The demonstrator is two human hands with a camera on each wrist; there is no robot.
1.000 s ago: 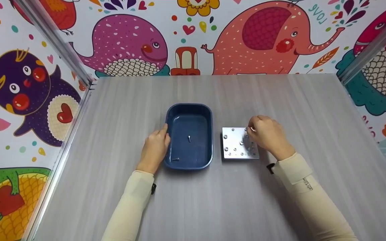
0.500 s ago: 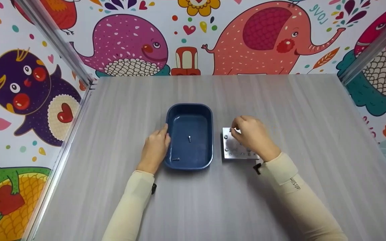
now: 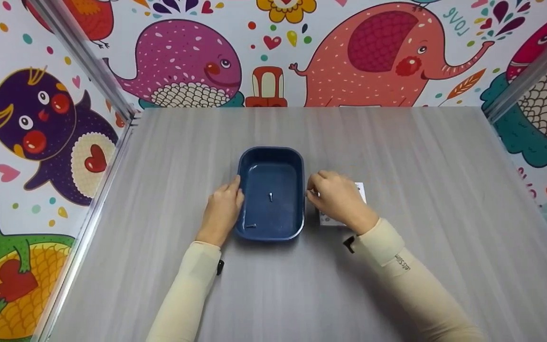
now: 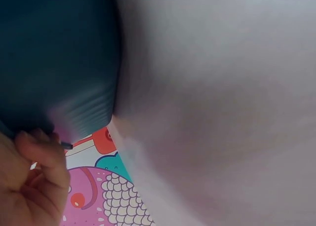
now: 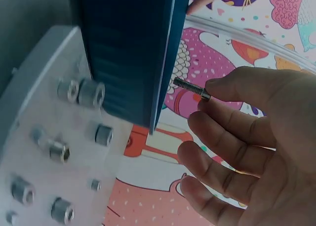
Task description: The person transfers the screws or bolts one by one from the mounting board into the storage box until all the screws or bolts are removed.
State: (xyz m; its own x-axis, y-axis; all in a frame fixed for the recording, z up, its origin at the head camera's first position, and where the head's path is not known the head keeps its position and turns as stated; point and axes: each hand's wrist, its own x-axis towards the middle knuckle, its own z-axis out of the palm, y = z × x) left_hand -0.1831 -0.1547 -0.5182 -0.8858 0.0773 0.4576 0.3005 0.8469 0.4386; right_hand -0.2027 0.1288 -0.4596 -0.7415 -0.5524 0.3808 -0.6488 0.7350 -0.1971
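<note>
A blue rectangular tray stands mid-table. My left hand grips its left wall, thumb at the rim; in the left wrist view, a small dark tip shows past the curled fingers. Inside the tray lie two small screws, one near the middle and one at the front left. My right hand pinches a threaded screw between thumb and index finger, right beside the tray's right rim. Under that hand is a silver metal plate, partly hidden, with several socket-head screws standing in it.
The tray and plate stand close together on a grey wood-grain table. Printed cartoon walls enclose the back and sides, with metal corner posts between them.
My right hand has travelled left across the plate, from its far right corner to the tray's right rim. The left hand keeps its grip, and the head view has shifted slightly.
</note>
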